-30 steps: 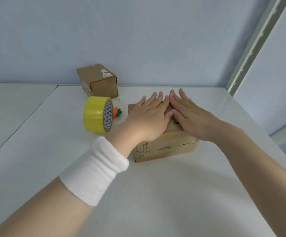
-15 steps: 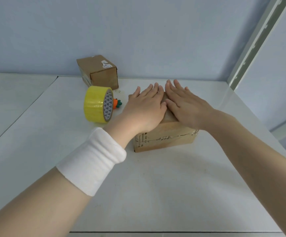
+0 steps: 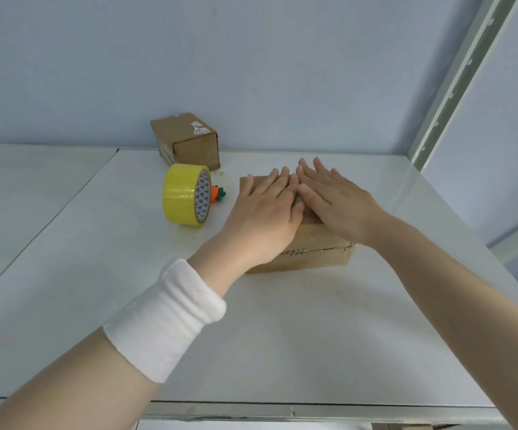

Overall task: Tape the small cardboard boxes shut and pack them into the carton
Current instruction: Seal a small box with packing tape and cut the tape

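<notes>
A small brown cardboard box (image 3: 313, 252) lies on the white table (image 3: 282, 336) in the middle. My left hand (image 3: 263, 212) and my right hand (image 3: 335, 200) rest flat on its top, side by side, fingers stretched out and touching; they hide most of the lid. A second small cardboard box (image 3: 186, 141) with a white label stands at the back near the wall. A roll of yellow tape (image 3: 184, 194) stands on edge left of my hands. No carton is in view.
A small orange carrot-shaped item (image 3: 218, 193) lies just behind the tape roll. A white wristband (image 3: 164, 318) wraps my left forearm. A metal upright (image 3: 456, 72) rises at the right rear. The table's front edge (image 3: 282, 409) runs along the bottom.
Both hands have stayed flat on the box and slid slightly toward me over its top. The view has tilted, so everything sits a little differently in the frame.
</notes>
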Demonstrator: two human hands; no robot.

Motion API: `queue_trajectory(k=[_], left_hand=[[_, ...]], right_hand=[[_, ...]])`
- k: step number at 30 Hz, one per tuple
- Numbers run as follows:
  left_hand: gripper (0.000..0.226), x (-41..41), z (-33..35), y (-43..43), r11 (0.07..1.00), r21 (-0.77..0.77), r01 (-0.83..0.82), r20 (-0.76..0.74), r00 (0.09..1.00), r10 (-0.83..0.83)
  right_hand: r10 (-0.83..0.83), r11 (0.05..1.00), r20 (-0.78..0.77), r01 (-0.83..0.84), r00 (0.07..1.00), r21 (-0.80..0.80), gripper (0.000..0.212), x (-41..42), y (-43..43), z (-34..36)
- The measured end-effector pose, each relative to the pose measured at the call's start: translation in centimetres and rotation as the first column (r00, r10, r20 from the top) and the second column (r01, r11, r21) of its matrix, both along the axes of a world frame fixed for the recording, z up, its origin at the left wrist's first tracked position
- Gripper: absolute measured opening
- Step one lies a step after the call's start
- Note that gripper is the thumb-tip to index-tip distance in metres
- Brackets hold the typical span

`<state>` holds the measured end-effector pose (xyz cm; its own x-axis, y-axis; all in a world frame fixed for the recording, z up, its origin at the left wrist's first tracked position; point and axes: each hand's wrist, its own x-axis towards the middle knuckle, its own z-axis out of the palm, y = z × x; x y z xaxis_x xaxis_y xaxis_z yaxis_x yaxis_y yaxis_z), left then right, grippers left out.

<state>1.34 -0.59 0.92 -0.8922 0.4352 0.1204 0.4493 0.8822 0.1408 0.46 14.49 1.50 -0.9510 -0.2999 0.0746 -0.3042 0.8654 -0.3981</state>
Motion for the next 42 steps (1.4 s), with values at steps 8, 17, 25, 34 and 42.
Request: queue_trajectory(k=[8,17,25,34,42], left_hand=[[0.047,-0.1,0.3,-1.1,0.817,0.567,-0.106,0.159,0.987,0.018],[0.047,-0.4,-1.6,-1.3,0.525,0.844,-0.115,0.176,0.982,-0.068],[0.043,-0.9,-0.9,-3.3,0.624,0.753,-0.206,0.259,0.966,0.007],[0.056,0.0,-0.6,-3.1,0.641,0.704,-0.306,0.215,0.952,0.218],[0.055,1.8,-1.0,-3.0,0.671,0.658,-0.343,0.232,0.939,0.253]], right_hand=[[-0.144,0.792,0.074,0.160,0.987,-0.590,0.046,2.1,1.5,0.0],[-0.034,0.389,0.221,0.217,0.975,-0.895,0.038,1.6,1.8,-2.7],[-0.314,0.884,-0.145,0.234,0.938,-0.404,0.033,1.4,1.6,-1.5],[-0.348,0.729,0.155,0.371,0.925,-0.575,0.078,3.0,-1.5,-1.5],[-0.126,0.696,0.314,0.310,0.941,-0.648,0.063,0.4,0.3,-1.4]])
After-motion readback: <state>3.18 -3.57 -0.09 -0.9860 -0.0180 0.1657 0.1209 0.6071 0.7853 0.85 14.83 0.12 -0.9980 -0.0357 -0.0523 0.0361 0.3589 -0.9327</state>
